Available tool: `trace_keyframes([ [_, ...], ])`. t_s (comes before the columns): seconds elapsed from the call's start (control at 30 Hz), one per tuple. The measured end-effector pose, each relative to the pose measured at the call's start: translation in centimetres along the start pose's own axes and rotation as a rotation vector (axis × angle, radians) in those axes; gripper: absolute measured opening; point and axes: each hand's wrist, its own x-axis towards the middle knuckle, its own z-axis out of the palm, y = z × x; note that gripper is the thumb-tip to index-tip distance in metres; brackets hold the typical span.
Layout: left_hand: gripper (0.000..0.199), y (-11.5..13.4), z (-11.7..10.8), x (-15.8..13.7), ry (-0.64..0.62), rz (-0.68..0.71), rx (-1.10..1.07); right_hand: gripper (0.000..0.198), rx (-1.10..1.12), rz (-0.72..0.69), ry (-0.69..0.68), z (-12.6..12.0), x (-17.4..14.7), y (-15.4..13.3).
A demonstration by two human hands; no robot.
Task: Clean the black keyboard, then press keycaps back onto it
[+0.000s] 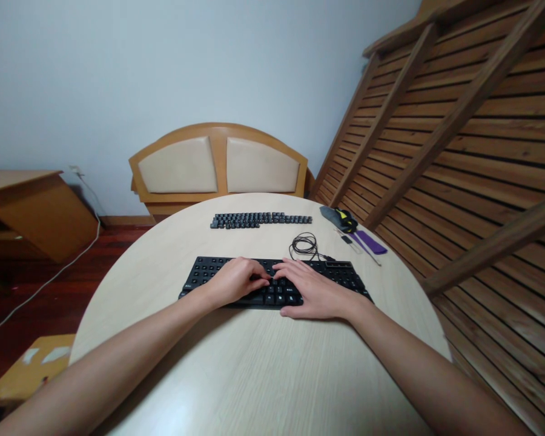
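Note:
A black keyboard lies across the table in front of me, with bare key posts showing on its left part and keycaps fitted along its lower middle. My left hand is over the middle of it, thumb and forefinger pinched at one key spot; whatever sits between the fingertips is hidden. Close beside it, my right hand rests on the keyboard with fingers spread, the index tip near the pinch and the thumb at the front edge. Behind the keyboard, loose black keycaps lie in rows.
A coiled black cable lies behind the keyboard. At the table's right are a grey and yellow-black item, a purple strip and a thin metal tool. Wooden slats lean on the right; a headboard stands beyond the round table.

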Motion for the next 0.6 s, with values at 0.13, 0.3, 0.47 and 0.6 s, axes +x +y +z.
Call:
trace_keyframes([
  [0.13,0.013,0.1,0.1,0.0,-0.004,0.001,0.013,0.061,-0.005,-0.009,0.011,0.1,0.0,0.1],
  [0.3,0.008,0.5,0.1,0.0,0.000,-0.094,0.057,0.062,0.013,-0.058,0.034,0.3,0.2,0.0],
  [0.47,0.011,-0.3,-1.0,-0.1,-0.077,0.087,0.023,0.061,0.027,-0.087,0.036,0.0,0.4,-0.5],
  [0.6,0.016,-1.0,-2.1,-0.3,-0.136,0.216,0.017,0.063,0.031,-0.114,0.019,-0.2,0.5,-0.7],
])
